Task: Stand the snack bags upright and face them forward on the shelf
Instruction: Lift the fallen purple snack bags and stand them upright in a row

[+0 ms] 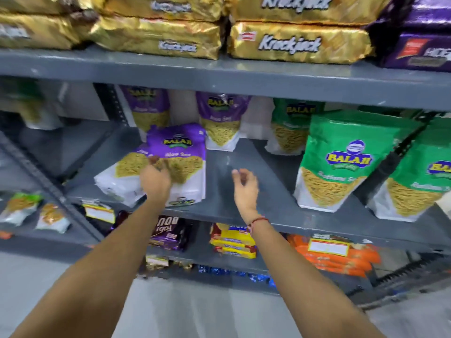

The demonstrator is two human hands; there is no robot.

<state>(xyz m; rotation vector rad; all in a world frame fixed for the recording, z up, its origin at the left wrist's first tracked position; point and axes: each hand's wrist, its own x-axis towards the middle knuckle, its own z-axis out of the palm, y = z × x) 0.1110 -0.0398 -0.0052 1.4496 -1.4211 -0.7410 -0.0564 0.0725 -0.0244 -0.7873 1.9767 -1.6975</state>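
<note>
Both bare forearms reach forward and upward, roughly parallel and well apart. The left hand (156, 178) is turned palm-away, its fingers (158, 164) curled forward; whether its grip closes on anything cannot be told. The right hand (245, 184) hangs free, wrist bent, its fingers (240, 175) loosely curled inward, the grip empty. Below that grip, a thin red thread band (258, 222) circles the right wrist.

Glossy plastic purple snack bags (179, 164) sit on a matt grey painted metal shelf (244, 191).
</note>
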